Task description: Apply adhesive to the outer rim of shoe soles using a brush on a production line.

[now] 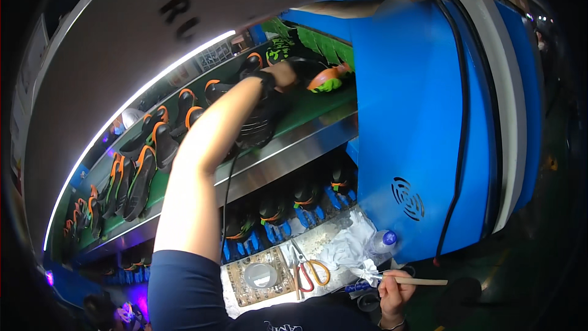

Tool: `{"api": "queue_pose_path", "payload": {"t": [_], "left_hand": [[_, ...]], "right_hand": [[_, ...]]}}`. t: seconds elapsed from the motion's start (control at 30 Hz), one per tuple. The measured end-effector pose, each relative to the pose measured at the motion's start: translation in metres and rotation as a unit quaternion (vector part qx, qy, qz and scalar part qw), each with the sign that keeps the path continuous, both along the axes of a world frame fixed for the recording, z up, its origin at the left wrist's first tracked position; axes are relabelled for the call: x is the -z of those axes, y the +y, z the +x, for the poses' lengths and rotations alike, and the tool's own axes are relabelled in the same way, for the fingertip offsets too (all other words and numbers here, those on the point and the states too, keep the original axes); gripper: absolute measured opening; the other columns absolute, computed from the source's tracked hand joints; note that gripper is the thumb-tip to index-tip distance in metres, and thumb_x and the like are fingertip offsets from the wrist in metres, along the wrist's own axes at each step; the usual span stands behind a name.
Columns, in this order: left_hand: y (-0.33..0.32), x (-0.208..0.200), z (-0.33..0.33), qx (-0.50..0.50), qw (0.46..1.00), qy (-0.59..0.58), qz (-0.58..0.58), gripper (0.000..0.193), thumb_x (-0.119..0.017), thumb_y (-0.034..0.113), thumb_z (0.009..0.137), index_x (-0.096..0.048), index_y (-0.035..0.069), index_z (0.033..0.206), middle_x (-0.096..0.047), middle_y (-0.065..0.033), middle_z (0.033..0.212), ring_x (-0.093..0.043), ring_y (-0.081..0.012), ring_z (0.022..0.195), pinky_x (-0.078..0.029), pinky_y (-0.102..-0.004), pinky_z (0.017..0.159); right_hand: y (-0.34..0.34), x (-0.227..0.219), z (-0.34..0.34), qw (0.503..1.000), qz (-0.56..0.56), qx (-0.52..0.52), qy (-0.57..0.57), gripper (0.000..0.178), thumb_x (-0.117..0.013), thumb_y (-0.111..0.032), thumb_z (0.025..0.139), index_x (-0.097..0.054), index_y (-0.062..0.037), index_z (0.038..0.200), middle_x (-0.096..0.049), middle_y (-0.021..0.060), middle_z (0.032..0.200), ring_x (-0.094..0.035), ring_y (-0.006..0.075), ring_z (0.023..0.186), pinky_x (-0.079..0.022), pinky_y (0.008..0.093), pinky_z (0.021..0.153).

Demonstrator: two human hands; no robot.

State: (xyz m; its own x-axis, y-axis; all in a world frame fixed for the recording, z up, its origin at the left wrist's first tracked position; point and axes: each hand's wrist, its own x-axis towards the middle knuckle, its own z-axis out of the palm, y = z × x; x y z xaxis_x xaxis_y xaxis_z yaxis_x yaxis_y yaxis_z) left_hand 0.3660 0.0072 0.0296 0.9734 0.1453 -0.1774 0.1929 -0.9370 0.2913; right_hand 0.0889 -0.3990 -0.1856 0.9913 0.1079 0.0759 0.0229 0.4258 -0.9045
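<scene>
My left arm stretches over the green conveyor belt [291,121]. My left hand [283,77], with a black band at the wrist, is blurred and its fingers are hidden. It is beside a dark shoe part and an orange and bright green piece [329,78]. Under the forearm lies a black shoe sole [256,130]. At the lower right, my right hand [395,294] is closed around a brush with a pale wooden handle [425,281]. The brush's front end is close to a crumpled white cloth [366,271]; its bristles cannot be made out.
Black and orange shoe soles [142,181] line the belt's left part. Below, several shoes [272,211] sit on blue supports. A worktop holds a round lidded tub [261,276], scissors [312,273] and a capped bottle [384,240]. A blue machine housing [410,129] stands right; a cable [228,199] hangs by my arm.
</scene>
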Motion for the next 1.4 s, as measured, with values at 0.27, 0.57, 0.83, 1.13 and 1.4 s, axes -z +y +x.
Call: {"api": "queue_pose_path", "payload": {"t": [0.27,0.57,0.83,1.13,1.4], "left_hand": [[0.009,0.011,-0.085,0.315,0.777,0.024,0.544,0.041,-0.06,0.019,0.064,-0.057,0.019,0.106,-0.04,-0.007,0.127,-0.026,-0.0248,0.126,-0.019,-0.0501,0.102],[-0.018,-0.074,-0.178,0.287,0.814,-0.177,0.473,0.024,-0.055,0.005,0.061,-0.049,0.003,0.084,-0.048,-0.013,0.076,-0.054,-0.0296,0.071,-0.047,-0.0362,0.056],[-0.082,0.007,-0.39,0.285,0.949,-0.099,0.088,0.035,-0.06,0.007,0.053,-0.05,0.002,0.086,-0.054,-0.0095,0.076,-0.056,-0.0239,0.062,-0.046,-0.032,0.051],[-0.092,0.153,-0.586,-0.159,0.698,0.237,-0.656,0.054,-0.061,0.003,0.073,-0.037,-0.001,0.121,-0.048,-0.009,0.115,-0.043,-0.0154,0.107,-0.036,-0.0306,0.089],[-0.075,0.145,-0.625,-0.186,0.744,0.109,-0.632,0.073,-0.069,0.009,0.071,-0.025,0.001,0.128,-0.048,-0.0104,0.114,-0.043,-0.0155,0.108,-0.036,-0.0326,0.091]], "right_hand": [[0.002,0.008,0.021,0.996,0.045,-0.066,0.026,0.012,-0.055,-0.005,0.079,-0.053,0.0054,0.085,-0.05,0.0068,0.06,-0.042,0.0075,0.047,-0.033,0.0193,0.043],[0.021,0.015,0.009,0.991,0.058,-0.115,0.019,0.012,-0.055,-0.006,0.08,-0.053,0.0043,0.087,-0.05,0.0056,0.062,-0.041,0.0059,0.048,-0.032,0.018,0.043],[0.105,0.037,0.016,0.971,-0.039,-0.228,-0.062,0.007,-0.058,-0.003,0.079,-0.056,0.0025,0.082,-0.052,0.0005,0.065,-0.044,0.0035,0.056,-0.035,0.017,0.049],[0.212,0.094,-0.039,0.871,-0.206,-0.406,-0.184,0.01,-0.062,-0.01,0.076,-0.059,-0.0007,0.078,-0.052,0.0004,0.055,-0.043,0.0044,0.046,-0.034,0.0201,0.043],[0.242,0.129,-0.053,0.809,-0.326,-0.413,-0.261,0.016,-0.06,-0.016,0.077,-0.06,0.0001,0.077,-0.049,0.0021,0.049,-0.042,0.0074,0.043,-0.032,0.0234,0.042]]}}
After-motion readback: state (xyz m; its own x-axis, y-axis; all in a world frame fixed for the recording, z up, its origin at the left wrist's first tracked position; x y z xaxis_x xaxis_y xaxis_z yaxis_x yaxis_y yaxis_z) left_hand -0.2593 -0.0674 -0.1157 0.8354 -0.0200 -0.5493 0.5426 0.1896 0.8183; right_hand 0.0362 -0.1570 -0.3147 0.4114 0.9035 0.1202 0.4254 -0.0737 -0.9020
